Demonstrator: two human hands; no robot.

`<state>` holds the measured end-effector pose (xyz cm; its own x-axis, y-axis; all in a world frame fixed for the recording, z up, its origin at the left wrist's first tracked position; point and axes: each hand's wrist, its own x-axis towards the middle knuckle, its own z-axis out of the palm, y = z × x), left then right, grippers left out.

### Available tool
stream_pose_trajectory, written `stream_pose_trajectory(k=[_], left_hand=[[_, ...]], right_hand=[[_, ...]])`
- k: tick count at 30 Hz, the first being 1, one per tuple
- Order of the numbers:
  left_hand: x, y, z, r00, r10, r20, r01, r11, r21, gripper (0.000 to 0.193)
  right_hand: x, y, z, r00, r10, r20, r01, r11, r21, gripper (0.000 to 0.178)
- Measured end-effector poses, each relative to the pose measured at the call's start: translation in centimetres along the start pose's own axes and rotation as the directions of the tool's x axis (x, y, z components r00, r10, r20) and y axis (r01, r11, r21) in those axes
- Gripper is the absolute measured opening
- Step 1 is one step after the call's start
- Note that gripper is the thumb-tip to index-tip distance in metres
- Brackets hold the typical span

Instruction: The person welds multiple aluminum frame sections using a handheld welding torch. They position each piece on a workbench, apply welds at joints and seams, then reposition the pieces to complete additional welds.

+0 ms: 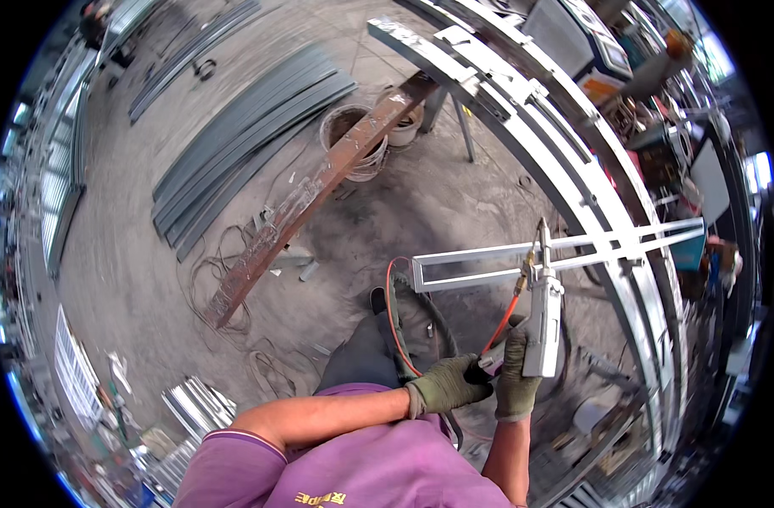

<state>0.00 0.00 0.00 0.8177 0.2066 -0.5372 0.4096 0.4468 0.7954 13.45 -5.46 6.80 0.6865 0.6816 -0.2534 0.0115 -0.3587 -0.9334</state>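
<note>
larger bucket (370,166) partly hidden, shirt (378,461) cropped

You wear a purple short-sleeved shirt (378,466) with pale trim at the left sleeve (234,466) and yellow lettering (321,499) in front. Your left glove (444,388) and right glove (515,381) are olive green, darker-fingered; your trousers (355,356), dark grey.

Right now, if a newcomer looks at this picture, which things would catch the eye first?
Probably the silver tool in the gloved right hand, right of the lower centre, with a bright orange hose beside it. Next may come the long silvery rails, which sweep in a bend down the right side. Then the rusty brown beam stands out, slanting left of the centre.
</note>
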Motion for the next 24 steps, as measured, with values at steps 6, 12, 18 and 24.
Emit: stream_pose_trajectory(k=[6,12,18,24], left_hand=[[-5.1,-1.7,1.1,0.992,-0.114,0.051,0.115,0.993,-0.025,0.039],[-9.5,-9.6,3.9,0.963,-0.205,0.176,0.214,0.976,-0.037,0.044],[-12.8,-9.0,2.7,0.901,-0.335,0.275,0.349,0.937,-0.003,0.06],[-13.8,-8.2,-4.2,0.894,-0.311,0.323,0.296,0.95,0.096,0.066]], right_hand=[[-6.5,5.4,1.2,0.984,-0.148,-0.1,0.151,0.988,0.022,0.027],[-15.1,5.2,1.5,0.986,0.151,-0.076,-0.145,0.986,0.076,0.033],[-18.9,7.6,4.4,0.954,0.023,-0.298,-0.035,0.999,-0.035,0.023],[-18.4,7.6,11.6,0.932,0.034,-0.361,-0.083,0.989,-0.122,0.016]])
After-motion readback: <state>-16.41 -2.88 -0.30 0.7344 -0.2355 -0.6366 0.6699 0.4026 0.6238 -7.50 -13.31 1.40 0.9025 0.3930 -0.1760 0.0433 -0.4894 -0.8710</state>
